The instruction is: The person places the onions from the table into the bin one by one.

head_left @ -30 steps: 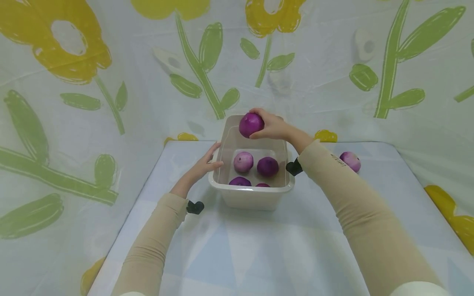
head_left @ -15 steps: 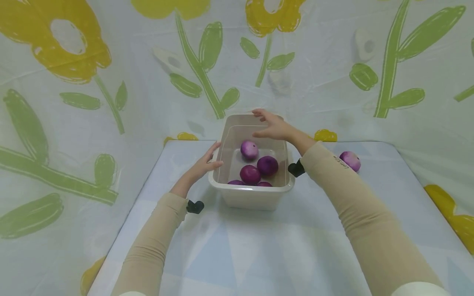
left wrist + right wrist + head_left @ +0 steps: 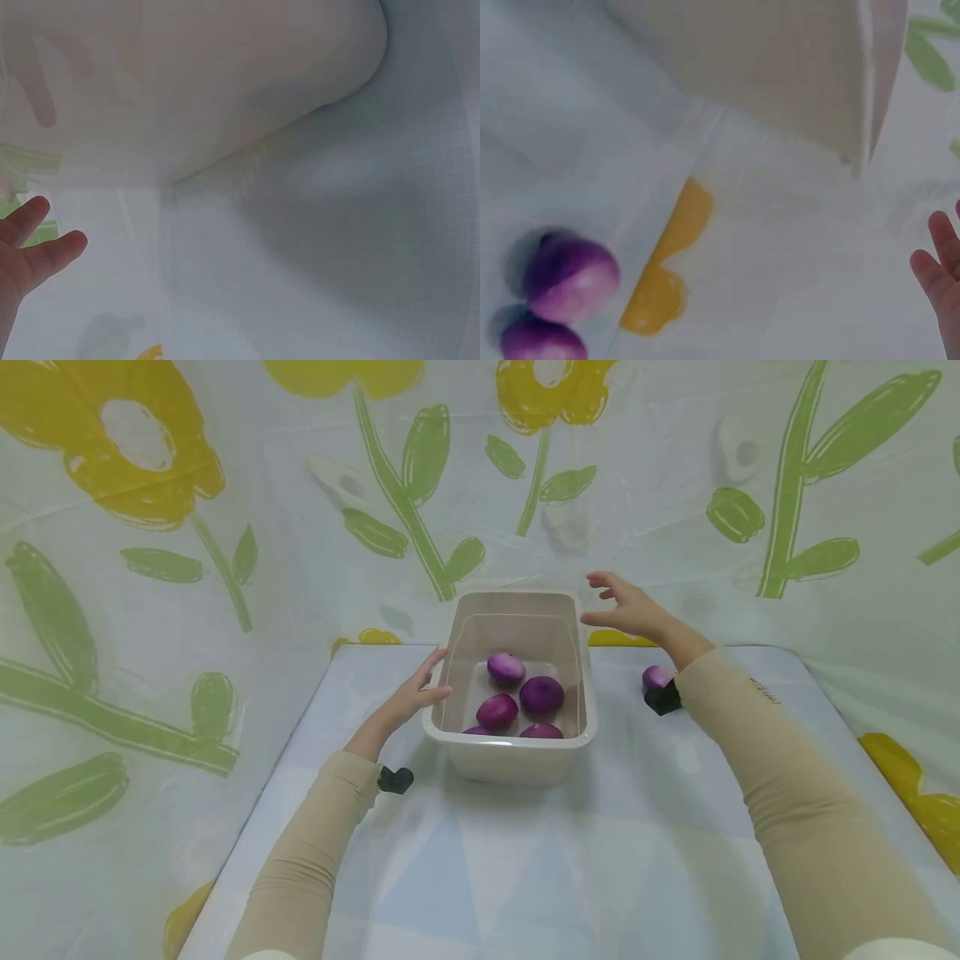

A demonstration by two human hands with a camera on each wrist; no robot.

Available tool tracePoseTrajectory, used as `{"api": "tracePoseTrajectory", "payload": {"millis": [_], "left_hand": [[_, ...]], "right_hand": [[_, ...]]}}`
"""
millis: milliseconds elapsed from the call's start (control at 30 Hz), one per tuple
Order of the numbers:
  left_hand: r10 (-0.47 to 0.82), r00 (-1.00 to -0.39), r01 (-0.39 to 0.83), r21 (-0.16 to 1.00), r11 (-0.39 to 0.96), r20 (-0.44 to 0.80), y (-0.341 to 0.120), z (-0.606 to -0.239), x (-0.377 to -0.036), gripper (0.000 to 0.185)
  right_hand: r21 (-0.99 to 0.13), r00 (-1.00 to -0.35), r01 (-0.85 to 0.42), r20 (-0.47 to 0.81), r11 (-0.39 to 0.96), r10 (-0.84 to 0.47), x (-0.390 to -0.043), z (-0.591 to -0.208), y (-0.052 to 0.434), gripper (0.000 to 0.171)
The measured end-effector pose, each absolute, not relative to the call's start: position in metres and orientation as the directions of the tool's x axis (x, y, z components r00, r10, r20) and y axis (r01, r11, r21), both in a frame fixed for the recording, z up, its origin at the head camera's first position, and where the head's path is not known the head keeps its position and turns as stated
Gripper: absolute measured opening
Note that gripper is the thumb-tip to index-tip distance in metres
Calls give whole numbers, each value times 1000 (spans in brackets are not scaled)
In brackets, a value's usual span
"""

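A small dark print runs along the right sleeve [image 3: 759, 691] near the wrist, too small and blurred to make out; nothing else in any view carries letters, numbers, brands or signs.

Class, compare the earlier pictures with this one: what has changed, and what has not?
The right hand let go of an onion, which now lies in the tub, and moved right, off the tub, open. The left hand stays on the tub's left rim; the tub has not moved.
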State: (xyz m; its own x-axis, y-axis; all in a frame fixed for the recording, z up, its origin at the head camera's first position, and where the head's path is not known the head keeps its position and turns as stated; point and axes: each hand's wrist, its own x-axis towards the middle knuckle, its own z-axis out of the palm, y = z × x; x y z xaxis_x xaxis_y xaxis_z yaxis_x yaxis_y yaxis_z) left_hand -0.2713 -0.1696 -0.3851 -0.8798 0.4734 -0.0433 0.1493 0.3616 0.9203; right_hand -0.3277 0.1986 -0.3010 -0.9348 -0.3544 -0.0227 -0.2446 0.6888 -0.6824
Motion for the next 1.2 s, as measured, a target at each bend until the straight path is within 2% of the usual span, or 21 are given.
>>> {"api": "tracePoseTrajectory", "payload": {"millis": [367,667,867,1067,1200], "left_hand": [[478,-878,154,921,356,-38,-171,-386,-270,72],[485,-873,145,924,354,-48,-169,-385,-271,73],[484,-873,144,924,355,-50,-168,-386,-270,73],[488,-872,154,927,341,-35,-170,-386,-270,73],[491,-871,157,928,338,-31,-170,-384,-271,73]], "right_hand": [[-674,-967,-140,-66,726,-247,-324,-333,270,77],[-750,-979,29,-155,661,-133,-316,-404,300,83],[-723,-978,-5,-141,691,-154,-311,-442,303,78],[-616,-971,-79,-129,784,-199,-313,-460,308,70],[-607,-968,-68,-150,791,-199,-311,-463,308,68]]}}
